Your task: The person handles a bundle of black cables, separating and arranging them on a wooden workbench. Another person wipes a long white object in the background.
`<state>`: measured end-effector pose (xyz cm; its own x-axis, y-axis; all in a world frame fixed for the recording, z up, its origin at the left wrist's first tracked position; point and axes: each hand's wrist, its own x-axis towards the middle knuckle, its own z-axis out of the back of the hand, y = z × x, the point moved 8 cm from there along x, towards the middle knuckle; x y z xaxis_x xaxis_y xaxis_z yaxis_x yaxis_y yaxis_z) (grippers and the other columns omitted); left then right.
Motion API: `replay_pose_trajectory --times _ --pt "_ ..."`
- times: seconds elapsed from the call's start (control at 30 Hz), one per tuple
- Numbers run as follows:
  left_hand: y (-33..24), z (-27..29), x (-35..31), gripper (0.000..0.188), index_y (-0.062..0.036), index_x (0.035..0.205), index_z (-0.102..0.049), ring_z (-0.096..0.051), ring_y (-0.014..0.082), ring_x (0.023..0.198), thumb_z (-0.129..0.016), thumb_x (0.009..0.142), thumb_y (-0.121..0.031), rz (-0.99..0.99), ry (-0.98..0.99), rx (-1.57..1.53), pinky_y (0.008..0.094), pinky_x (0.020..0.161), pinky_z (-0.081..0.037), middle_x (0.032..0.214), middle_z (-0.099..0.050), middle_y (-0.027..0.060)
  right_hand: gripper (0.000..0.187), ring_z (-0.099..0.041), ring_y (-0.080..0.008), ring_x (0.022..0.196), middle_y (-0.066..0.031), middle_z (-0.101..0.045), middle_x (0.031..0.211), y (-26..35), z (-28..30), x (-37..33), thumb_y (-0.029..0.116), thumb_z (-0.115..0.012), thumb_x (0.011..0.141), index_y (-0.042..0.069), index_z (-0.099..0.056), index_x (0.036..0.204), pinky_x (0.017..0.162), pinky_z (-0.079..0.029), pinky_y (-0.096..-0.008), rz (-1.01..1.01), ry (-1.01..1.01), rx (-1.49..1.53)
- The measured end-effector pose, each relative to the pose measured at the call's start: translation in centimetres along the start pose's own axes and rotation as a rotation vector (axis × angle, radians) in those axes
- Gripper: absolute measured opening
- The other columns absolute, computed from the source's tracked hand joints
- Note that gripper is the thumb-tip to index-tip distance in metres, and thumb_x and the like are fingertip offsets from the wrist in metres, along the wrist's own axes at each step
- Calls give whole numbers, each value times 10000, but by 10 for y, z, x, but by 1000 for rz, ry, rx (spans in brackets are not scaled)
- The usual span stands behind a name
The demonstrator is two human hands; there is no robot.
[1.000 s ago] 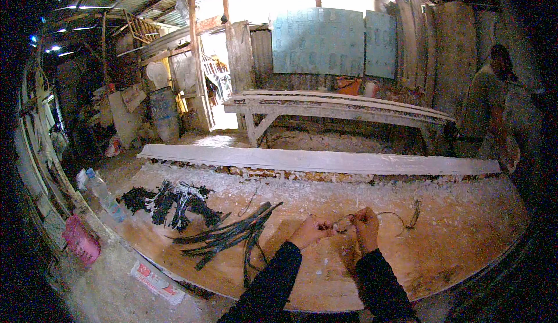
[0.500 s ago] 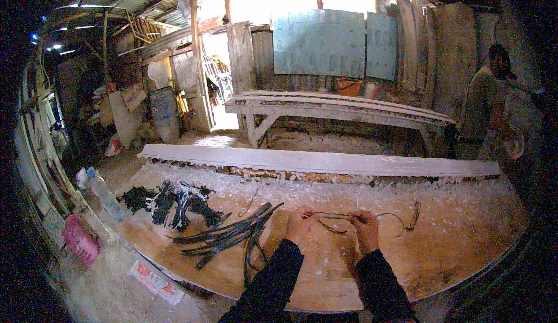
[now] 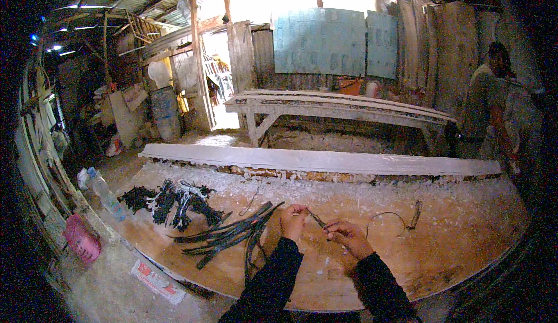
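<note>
Over the board, a short thin dark strip (image 3: 316, 219) slants between my two hands. My left hand (image 3: 293, 221) pinches its upper end, fingers closed. Lower and to the right, the closed fingers of my right hand (image 3: 349, 237) grip the other end. To the right a thin cord (image 3: 386, 213) curves across the board, close to a small dark upright piece (image 3: 415, 215). Left of my left hand lies a loose pile of long black rubber-like strips (image 3: 232, 233). Behind that pile are tied bundles of short black strands (image 3: 180, 204).
The wooden work board (image 3: 442, 250) has a long whitish beam (image 3: 325, 160) along its far edge. A plastic bottle (image 3: 104, 192) and a pink container (image 3: 81, 239) stand at the left. Beyond is a long bench (image 3: 337, 107). A person (image 3: 485, 99) is at the far right.
My right hand has moved left and down and turned inward. The line between my hands went from nearly level to slanted. The cord at the right has shifted and lies away from my hand.
</note>
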<state>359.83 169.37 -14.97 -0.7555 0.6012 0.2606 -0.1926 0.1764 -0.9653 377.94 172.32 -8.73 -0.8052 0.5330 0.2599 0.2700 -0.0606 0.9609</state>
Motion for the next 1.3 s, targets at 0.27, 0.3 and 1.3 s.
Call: replay_pose_trajectory --times 0.27,0.3,1.3 --pt "10 -55 -19 204 -85 844 -600 -448 60 503 -656 719 -237 133 540 114 209 419 -372 675 -542 -22 165 -484 -98 661 -3 -497 666 -4 53 7 -1 -591 706 84 -461 650 644 -408 -236 162 -332 -130" --pt "6 -61 -27 220 -90 857 -599 -446 58 509 -656 718 -251 126 635 178 204 422 -369 680 -542 -27 169 -472 -94 654 2 -483 664 -4 62 6 2 -587 711 86 -452 653 640 -405 -235 183 -403 -97" --pt "-26 0 -16 108 -86 823 -580 -464 72 543 -588 745 -160 196 125 71 213 460 -382 702 -528 -20 116 -506 -173 911 -55 -556 885 -1 -29 -6 118 -655 709 48 -624 796 786 -404 -299 11 1 -129"
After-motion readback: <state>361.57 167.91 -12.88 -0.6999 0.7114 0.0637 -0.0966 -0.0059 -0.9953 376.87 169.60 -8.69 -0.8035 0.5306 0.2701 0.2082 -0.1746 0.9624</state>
